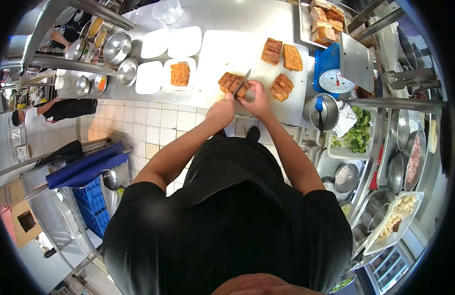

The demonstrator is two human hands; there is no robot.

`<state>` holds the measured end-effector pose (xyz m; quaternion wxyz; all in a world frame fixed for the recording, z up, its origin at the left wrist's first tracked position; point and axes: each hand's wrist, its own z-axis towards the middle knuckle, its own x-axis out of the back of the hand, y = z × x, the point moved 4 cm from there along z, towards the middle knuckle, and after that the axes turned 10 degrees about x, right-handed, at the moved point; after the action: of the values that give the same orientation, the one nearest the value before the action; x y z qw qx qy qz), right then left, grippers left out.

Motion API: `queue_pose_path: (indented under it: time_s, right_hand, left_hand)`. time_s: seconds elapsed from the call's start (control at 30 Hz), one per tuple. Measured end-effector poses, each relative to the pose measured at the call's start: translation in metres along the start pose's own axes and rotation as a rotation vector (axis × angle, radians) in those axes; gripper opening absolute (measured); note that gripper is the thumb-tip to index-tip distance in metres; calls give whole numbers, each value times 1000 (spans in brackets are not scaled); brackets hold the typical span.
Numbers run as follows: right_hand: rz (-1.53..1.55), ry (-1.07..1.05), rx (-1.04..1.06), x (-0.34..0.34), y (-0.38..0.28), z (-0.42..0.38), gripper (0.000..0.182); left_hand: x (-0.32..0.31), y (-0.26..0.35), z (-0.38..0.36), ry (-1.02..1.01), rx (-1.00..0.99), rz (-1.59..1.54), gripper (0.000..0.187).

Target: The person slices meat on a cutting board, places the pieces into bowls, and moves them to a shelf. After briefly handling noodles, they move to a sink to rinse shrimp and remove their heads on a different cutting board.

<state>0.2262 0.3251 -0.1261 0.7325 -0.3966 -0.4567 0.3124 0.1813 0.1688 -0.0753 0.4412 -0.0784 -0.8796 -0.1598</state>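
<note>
On the white board point(222, 49), near its front edge, I see the browned slab point(231, 82), soft and crumbly by my guess, best steadied from its side, my left hand point(220, 112) curled beside it, right hand point(257, 98) gripping the knife point(242, 81).

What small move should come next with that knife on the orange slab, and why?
Probably press the knife down through the slab: its blade rests across the piece, the right hand holds the handle, and the left hand steadies the near end.
</note>
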Motion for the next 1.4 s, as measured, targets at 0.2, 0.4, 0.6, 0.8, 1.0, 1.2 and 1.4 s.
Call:
queue_pose_path:
  time_s: [0.2,0.4,0.6,0.8,1.0,1.2,1.4]
  right_hand:
    - [-44,14,70,-5,5,-3,70]
    - [-6,12,16,-6,6,-6,73]
    - [-175,-49,288,-10,-26,23,61]
    - [-22,-35,151,-16,-11,17,52]
    - [-21,18,228,-16,-11,16,51]
    - [12,26,184,-18,-13,19,50]
    - [-292,-67,195,-27,-51,39,53]
  left_hand:
    - [-9,-4,8,-40,13,-24,25]
    - [49,-31,-70,-134,28,41,22]
    - [83,-10,-31,86,-1,9,30]
    - [36,-20,-3,-37,-19,25,32]
    - [9,-15,12,-11,-6,31,30]
    - [23,-91,-67,-140,-48,77,25]
    - [93,-57,-42,131,-26,6,27]
